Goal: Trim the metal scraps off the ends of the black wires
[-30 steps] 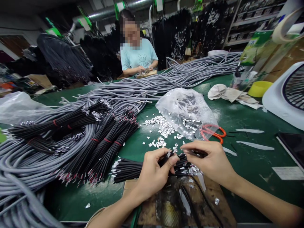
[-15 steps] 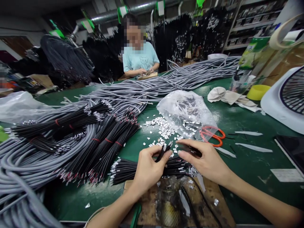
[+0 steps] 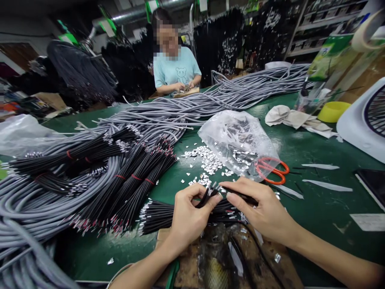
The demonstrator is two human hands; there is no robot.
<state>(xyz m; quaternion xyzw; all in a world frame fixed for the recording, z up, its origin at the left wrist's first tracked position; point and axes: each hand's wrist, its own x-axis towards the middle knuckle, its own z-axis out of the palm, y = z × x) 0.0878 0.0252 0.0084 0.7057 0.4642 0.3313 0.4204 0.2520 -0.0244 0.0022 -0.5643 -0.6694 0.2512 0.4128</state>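
Note:
My left hand (image 3: 189,214) is closed in a pinch on a few short black wires (image 3: 207,196), their stripped tips pointing up and right. My right hand (image 3: 264,206) is closed too, thumb and fingers gripping a thin dark tool or wire (image 3: 240,195) that meets those tips. Under both hands lies a loose bundle of short black wires (image 3: 159,214) on a worn wooden board (image 3: 270,257). Small silver terminals (image 3: 207,160) are scattered on the green table (image 3: 313,200) just beyond my fingers.
A clear plastic bag (image 3: 240,140) and orange scissors (image 3: 272,170) lie behind my right hand. Tied black wire bundles (image 3: 135,176) and long grey cables (image 3: 180,114) fill the left. A white fan (image 3: 365,124), yellow bowl (image 3: 333,111) and cloth (image 3: 288,117) sit right. Another person (image 3: 176,66) works opposite.
My left hand has lifted a few wires off the bundle and raised their tips. My right hand has moved left to meet them. The view shifted slightly.

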